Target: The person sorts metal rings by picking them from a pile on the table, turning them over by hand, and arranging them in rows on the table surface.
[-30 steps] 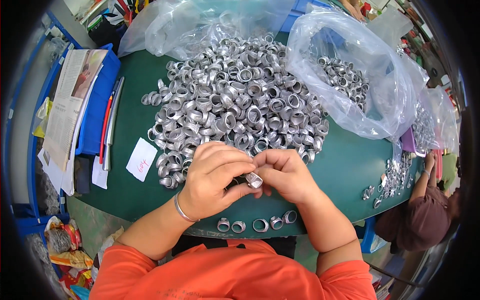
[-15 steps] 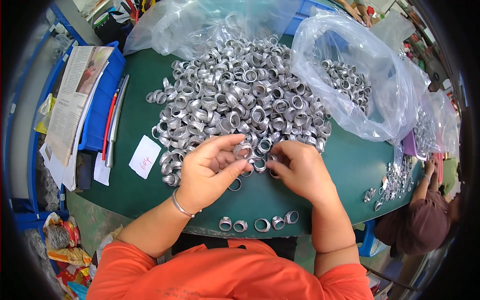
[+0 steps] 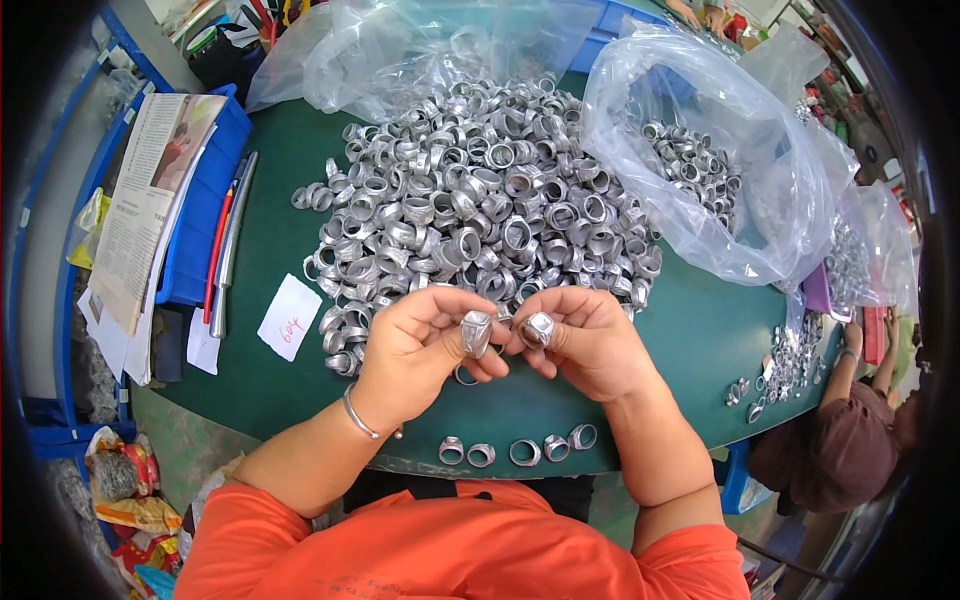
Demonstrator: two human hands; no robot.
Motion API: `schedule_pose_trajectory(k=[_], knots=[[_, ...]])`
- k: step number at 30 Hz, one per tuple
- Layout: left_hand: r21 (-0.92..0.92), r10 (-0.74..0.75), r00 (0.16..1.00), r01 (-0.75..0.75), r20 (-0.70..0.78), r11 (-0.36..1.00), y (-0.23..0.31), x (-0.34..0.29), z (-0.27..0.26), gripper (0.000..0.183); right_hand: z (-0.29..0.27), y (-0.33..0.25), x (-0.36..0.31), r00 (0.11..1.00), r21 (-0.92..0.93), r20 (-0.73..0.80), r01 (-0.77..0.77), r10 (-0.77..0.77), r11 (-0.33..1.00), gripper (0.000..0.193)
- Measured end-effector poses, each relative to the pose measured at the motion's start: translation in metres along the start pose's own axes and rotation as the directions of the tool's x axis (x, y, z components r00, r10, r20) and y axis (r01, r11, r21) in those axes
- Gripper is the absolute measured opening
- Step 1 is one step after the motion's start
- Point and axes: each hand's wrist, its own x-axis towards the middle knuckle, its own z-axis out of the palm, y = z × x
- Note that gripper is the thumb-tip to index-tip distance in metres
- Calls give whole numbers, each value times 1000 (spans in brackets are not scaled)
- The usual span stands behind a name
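Left hand curled, grip pinching an oblong-faced ring, right hand just beside, grip pinching a square-topped ring

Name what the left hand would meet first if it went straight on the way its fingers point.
Probably the right hand, which holds a ring just across from it, though depth is unclear.

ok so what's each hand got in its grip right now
Left hand: closed, holding a silver-coloured ring between thumb and fingers.
Right hand: closed, holding another ring with a squarish top.
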Motion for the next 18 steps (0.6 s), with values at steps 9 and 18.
schedule_pose_trajectory(k=[9, 18], knots=[[-271, -11, 1000, 15, 19, 962, 0, 0, 1, 19, -1, 2, 0, 999, 144, 44, -9, 3, 989, 14], [46, 204, 966, -200, -159, 979, 0, -2, 1, 16, -8, -2, 3, 973, -172, -199, 86, -120, 981, 13]])
